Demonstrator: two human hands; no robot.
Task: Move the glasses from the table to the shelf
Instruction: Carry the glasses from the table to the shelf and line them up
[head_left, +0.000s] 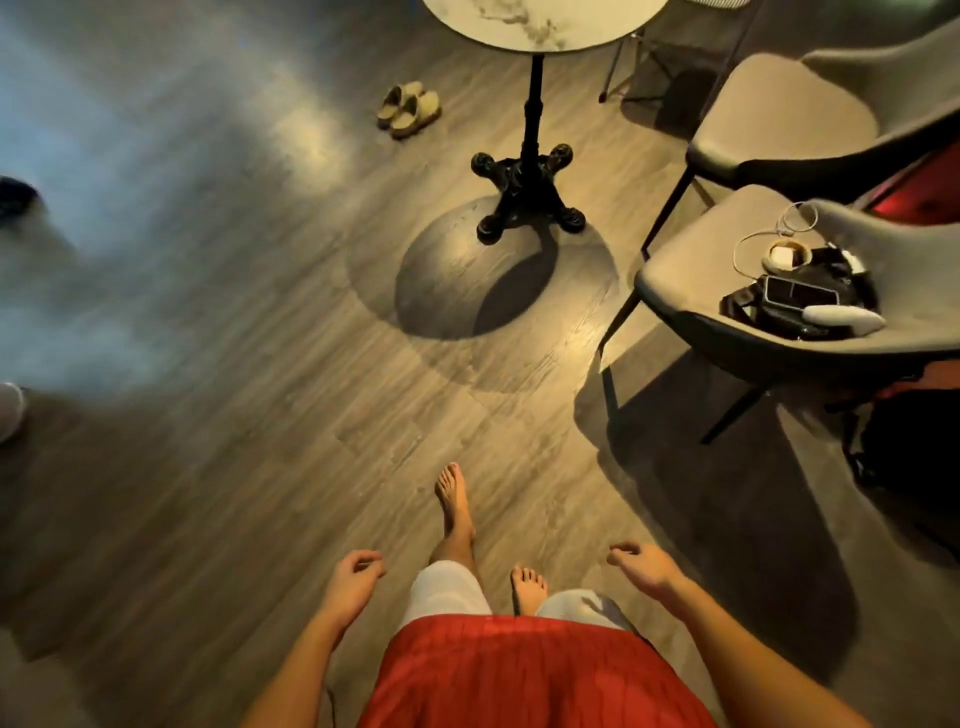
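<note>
Neither hand carried anything: the left hand (356, 577) and the right hand (647, 566) hung out in front of the body, released, their fingers loosely curled around nothing. No glasses could be seen anywhere. Only the near part of the round, marble-patterned tabletop (457, 15) showed at the top of the view, and that part was bare, so whether glasses stood farther back on it could not be told. The shelf was out of sight too. Judged from this, the person was between carries or had not yet begun one (bare feet (456, 509) mid-stride and pointed at the table suggested a walk toward it), and how many glasses were left could not be counted.

The tabletop sat on a black cast pedestal (527, 192) that threw a round shadow on the wood-plank floor (260, 415), under warm, dim light. A pair of slippers (409, 109) lay beside the pedestal. Two padded chairs stood to the right; the nearer chair (691, 270) held a phone (797, 293) and a white cable (753, 244) on its seat.
</note>
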